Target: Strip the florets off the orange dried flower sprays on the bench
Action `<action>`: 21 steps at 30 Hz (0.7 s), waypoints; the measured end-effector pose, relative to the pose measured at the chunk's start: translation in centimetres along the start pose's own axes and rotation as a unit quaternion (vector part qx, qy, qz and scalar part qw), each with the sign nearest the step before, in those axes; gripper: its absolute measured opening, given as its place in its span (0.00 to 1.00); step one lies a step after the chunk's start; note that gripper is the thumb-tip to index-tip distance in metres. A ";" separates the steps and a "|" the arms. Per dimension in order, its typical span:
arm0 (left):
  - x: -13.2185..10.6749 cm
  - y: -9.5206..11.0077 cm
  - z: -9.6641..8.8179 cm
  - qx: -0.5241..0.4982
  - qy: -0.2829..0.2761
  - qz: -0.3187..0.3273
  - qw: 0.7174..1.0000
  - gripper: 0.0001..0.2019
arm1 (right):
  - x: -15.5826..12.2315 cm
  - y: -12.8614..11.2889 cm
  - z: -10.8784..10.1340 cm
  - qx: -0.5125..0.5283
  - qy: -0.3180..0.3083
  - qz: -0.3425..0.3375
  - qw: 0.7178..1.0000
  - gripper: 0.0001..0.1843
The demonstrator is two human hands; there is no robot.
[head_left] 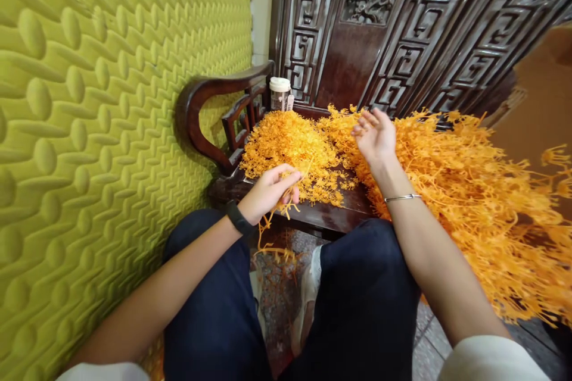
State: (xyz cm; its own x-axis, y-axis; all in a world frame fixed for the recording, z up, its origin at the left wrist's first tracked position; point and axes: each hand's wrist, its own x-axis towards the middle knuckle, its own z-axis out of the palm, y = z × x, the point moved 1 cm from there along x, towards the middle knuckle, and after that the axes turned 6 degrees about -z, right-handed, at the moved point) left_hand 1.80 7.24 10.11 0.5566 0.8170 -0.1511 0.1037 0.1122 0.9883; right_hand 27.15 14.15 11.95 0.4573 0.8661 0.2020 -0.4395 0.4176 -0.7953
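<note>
Head view, wooden bench, yellow wall, left grip pinching strands, right grip unclenched

The table, a dark wooden bench with a curved armrest at its left end and a carved back, carried a pile of short orange pieces beside the armrest. A clear cup with a white lid stood behind the pile. A larger heap of orange strands covered the right portion and extended past the front edge.
</note>
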 end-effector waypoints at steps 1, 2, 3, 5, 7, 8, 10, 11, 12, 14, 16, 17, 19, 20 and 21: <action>0.1 0.1 -0.1 -0.004 -0.002 0.005 1.000 0.07 | 0.3 0.8 -0.1 -0.031 -0.013 -0.002 0.999 0.09; 0.2 0.1 -0.1 -0.008 -0.006 0.009 1.000 0.07 | 0.5 1.6 0.0 -0.064 -0.030 -0.011 0.997 0.08; 0.2 0.1 -0.1 -0.012 -0.010 0.012 1.000 0.09 | 0.7 2.5 0.2 -0.093 -0.048 -0.022 0.994 0.07; 0.2 0.2 0.1 -0.018 -0.023 0.018 0.999 0.13 | 0.8 4.0 0.8 -0.125 -0.085 -0.034 0.988 0.09; 0.2 0.3 0.2 -0.021 -0.037 0.023 0.999 0.16 | 0.6 4.7 1.2 -0.129 -0.110 -0.017 0.985 0.09; 0.1 0.3 0.3 -0.020 -0.041 0.025 0.999 0.16 | 0.4 4.8 1.4 -0.126 -0.119 -0.002 0.985 0.10; 0.0 0.4 0.3 -0.018 -0.044 0.027 0.999 0.15 | -0.4 4.6 1.8 -0.116 -0.145 0.036 0.982 0.10; 0.0 0.4 0.3 -0.019 -0.045 0.029 0.998 0.14 | -1.0 4.4 2.1 -0.109 -0.165 0.056 0.979 0.11; -0.1 0.5 0.2 -0.021 -0.047 0.031 0.998 0.12 | -1.6 4.1 2.5 -0.099 -0.186 0.074 0.975 0.12; -0.1 0.6 0.1 -0.033 -0.056 0.040 0.997 0.09 | -2.9 3.7 3.5 -0.069 -0.220 0.102 0.968 0.14; -0.1 0.7 0.1 -0.047 -0.058 0.049 0.996 0.07 | -4.4 3.5 4.7 -0.028 -0.233 0.127 0.964 0.15; -0.1 0.7 0.0 -0.052 -0.054 0.053 0.996 0.06 | -5.2 3.5 5.4 -0.005 -0.233 0.141 0.962 0.16; 0.0 0.7 -0.1 -0.058 -0.038 0.057 0.996 0.06 | -6.8 3.4 6.7 0.044 -0.222 0.167 0.960 0.16; 0.1 0.6 -0.1 -0.059 -0.028 0.059 0.996 0.06 | -7.6 3.3 7.3 0.069 -0.214 0.177 0.958 0.16; 0.2 0.6 -0.2 -0.059 -0.018 0.059 0.996 0.06 | -8.5 3.2 7.8 0.092 -0.205 0.184 0.957 0.16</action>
State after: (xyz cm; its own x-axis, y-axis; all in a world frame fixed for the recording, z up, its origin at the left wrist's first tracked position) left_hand 1.82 7.56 10.66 0.5889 0.8076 -0.0322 -0.0614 0.0845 0.9945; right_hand 15.84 10.31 12.17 -0.0801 0.9831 0.1645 -0.6587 0.0716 -0.7489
